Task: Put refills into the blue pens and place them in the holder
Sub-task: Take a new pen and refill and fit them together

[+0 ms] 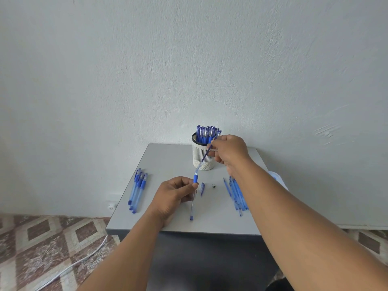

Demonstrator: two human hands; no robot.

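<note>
My left hand (175,193) grips a clear pen barrel (192,203) with a blue grip, held nearly upright over the grey table (168,160). My right hand (228,151) pinches a blue refill (203,158), whose lower end sits in the barrel's open top. Behind stands the white slotted holder (199,156), full of several capped blue pens (206,134). A loose blue cap (202,188) and a small dark tip piece (213,186) lie on the table between my hands.
Several capped blue pens (137,190) lie in a row at the table's left. A bunch of blue refills (236,194) lies at the right, partly under my right forearm. A white cable (84,259) runs over the patterned floor at the left. The wall is close behind the table.
</note>
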